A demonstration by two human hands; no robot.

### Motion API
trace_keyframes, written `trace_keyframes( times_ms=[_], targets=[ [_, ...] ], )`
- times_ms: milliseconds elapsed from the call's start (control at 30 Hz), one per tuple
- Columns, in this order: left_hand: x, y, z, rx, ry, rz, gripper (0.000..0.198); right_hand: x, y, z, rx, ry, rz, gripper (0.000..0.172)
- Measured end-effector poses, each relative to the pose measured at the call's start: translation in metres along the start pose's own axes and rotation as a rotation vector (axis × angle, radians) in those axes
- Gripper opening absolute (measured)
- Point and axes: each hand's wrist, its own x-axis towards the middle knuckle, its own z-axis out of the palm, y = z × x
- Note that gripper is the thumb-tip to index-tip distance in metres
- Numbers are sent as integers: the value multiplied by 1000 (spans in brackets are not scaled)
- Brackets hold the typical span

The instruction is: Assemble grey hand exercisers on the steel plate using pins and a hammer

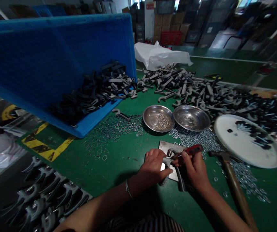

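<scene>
Work at metal plate (164, 146).
My left hand (153, 165) grips a grey piece (168, 162) over it; my right hand (196, 169) clasps a red-handled tool (192, 149).

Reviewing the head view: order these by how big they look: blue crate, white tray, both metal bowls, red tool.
Largest to smallest:
1. Blue crate
2. White tray
3. Left bowl and right bowl: too alike to rank
4. Red tool

the person wears a thin silvery bracelet (127, 187) and dark striped clothing (161, 223).
</scene>
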Motion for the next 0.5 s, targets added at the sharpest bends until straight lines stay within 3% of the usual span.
trace_keyframes(
  times_ms=[233,400,500],
  targets=[
    [2,3,-5,12,-63,-34,44,-8,-4,11,-346,147,-91,35],
    [9,5,-11,22,-166,-64,43,18,-25,15,167,-14,82,37],
    [8,5,-10,21,-181,-50,44,30,-21,4,275,-22,110,44]
  ],
)
